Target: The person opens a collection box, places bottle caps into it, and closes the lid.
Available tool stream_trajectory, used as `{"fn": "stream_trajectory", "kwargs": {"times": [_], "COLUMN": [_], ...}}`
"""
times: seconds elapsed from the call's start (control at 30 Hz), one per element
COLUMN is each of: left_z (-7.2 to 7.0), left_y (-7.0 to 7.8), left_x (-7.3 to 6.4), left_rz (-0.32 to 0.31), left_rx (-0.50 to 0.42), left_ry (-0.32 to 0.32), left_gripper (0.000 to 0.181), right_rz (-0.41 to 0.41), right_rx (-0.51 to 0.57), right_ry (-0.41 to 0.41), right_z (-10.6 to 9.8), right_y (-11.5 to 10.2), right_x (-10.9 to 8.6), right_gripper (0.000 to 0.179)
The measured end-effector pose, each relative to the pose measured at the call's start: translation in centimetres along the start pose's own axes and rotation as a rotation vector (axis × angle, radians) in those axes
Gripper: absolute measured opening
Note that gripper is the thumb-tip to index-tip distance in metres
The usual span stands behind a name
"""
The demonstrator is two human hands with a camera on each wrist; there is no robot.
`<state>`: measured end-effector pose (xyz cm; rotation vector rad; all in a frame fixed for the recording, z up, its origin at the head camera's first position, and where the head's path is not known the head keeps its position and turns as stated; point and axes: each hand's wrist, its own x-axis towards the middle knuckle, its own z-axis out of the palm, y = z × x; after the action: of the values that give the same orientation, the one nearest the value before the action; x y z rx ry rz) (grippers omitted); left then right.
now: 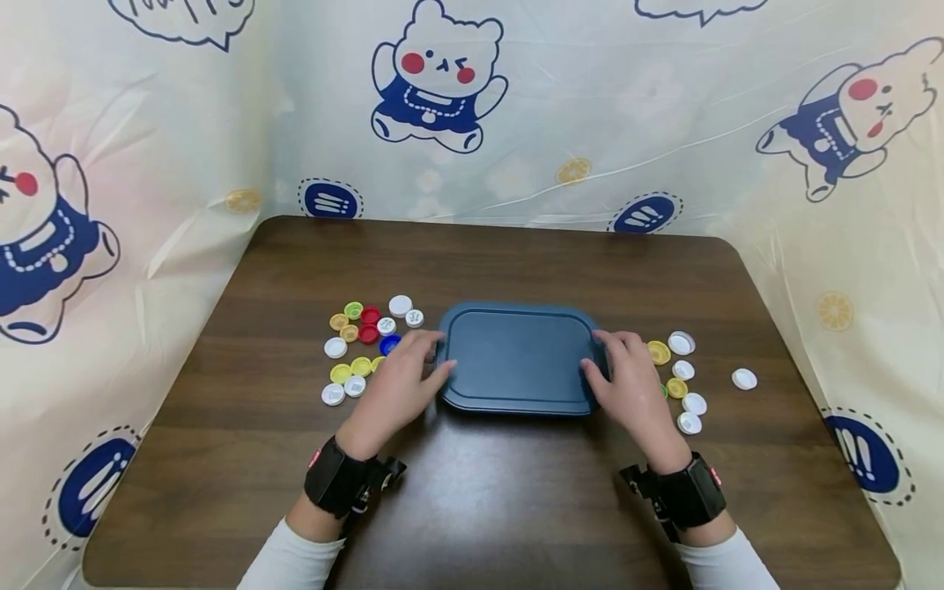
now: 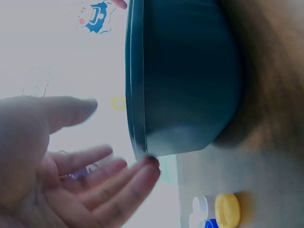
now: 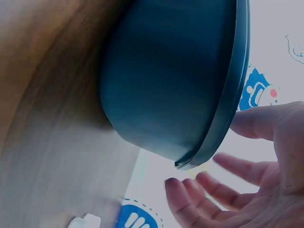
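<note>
A dark blue box with a lid (image 1: 519, 356) sits in the middle of the table. My left hand (image 1: 401, 381) is at its left end, thumb apart from the fingers. In the left wrist view the fingertips (image 2: 151, 164) appear at the lid's corner, whether touching I cannot tell, and the thumb stands off the rim. At the right end is my right hand (image 1: 630, 385), fingers loosely spread. Its thumb (image 3: 254, 122) overlaps the lid's edge in the right wrist view, while the other fingers lie just beyond the corner. The lid hides the box's inside.
Several plastic bottle caps in white, yellow, red, green and blue, such as a red cap (image 1: 368, 333), lie left of the box. More white and yellow caps, one a white cap (image 1: 744, 378), lie on the right. A printed curtain (image 1: 560, 98) surrounds the brown table (image 1: 487, 500).
</note>
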<state>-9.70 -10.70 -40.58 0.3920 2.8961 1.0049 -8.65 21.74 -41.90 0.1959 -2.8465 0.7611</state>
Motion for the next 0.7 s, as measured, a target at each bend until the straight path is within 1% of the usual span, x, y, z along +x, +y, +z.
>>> {"fn": "stream_trajectory", "kwargs": {"times": [0.07,0.17,0.23,0.3,0.37,0.5,0.7], "left_z": [0.0,0.1,0.3,0.5,0.8,1.2,1.4], "left_y": [0.1,0.1,0.0,-0.1,-0.1,0.1,0.5], "left_x": [0.6,1.4,1.7,1.9,2.0,2.2,2.2], "left_rz": [-0.055,-0.122,-0.145,-0.159,-0.158,-0.148,-0.137], "left_rx": [0.007,0.029,0.043,0.054,0.066,0.093,0.131], "left_ry": [-0.003,-0.034,-0.06,-0.075,-0.076,-0.057,-0.051], "left_gripper": [0.058,0.063,0.064,0.064,0.063,0.061,0.059], "right_rz": [0.067,0.145,0.175,0.188,0.188,0.167,0.138], "right_rx": [0.003,-0.007,-0.016,-0.022,-0.025,-0.043,-0.084], "right_ry": [-0.049,-0.138,-0.188,-0.217,-0.223,-0.197,-0.165], "right_z": [-0.1,-0.2,-0.2,0.0,0.1,0.1,-0.2], "right_y": [0.0,-0.1,-0.3,-0.5,-0.6,-0.7,-0.7], "right_x": [0.3,0.6,0.7,0.9,1.0,1.1,1.2], "right_gripper": [0.055,0.064,0.066,0.066,0.064,0.059,0.05]}}
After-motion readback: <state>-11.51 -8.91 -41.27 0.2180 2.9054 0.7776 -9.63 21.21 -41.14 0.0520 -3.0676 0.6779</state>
